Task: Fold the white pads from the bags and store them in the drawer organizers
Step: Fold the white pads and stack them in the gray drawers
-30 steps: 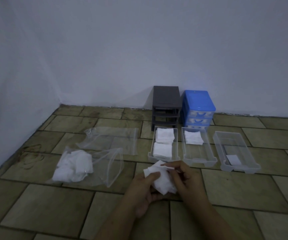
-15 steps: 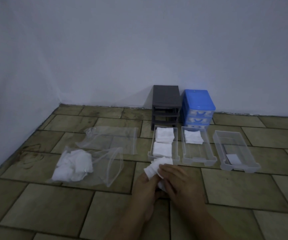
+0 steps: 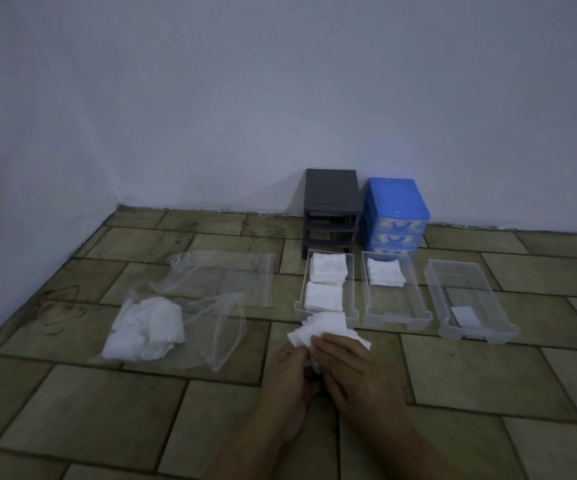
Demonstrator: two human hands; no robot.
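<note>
Both hands hold one white pad (image 3: 325,327) just in front of the left clear drawer (image 3: 300,299). My left hand (image 3: 288,372) grips its lower left part, and my right hand (image 3: 345,368) lies over its right side with fingers curled on it. The left drawer holds two folded pad stacks (image 3: 326,282). A folded stack (image 3: 384,271) lies at the far end of the middle drawer (image 3: 397,315). The right drawer (image 3: 477,332) holds only a small white slip. A clear bag (image 3: 210,327) with several unfolded pads (image 3: 145,327) lies on the floor to the left.
An empty clear bag (image 3: 231,275) lies flat behind the filled one. A dark grey drawer frame (image 3: 330,202) and a blue drawer unit (image 3: 396,206) stand against the white wall. The floor is tiled, with a wall corner at the left.
The pad was spread loosely between both hands. My right hand has come over it and pressed it together, and the hands have dropped slightly lower.
</note>
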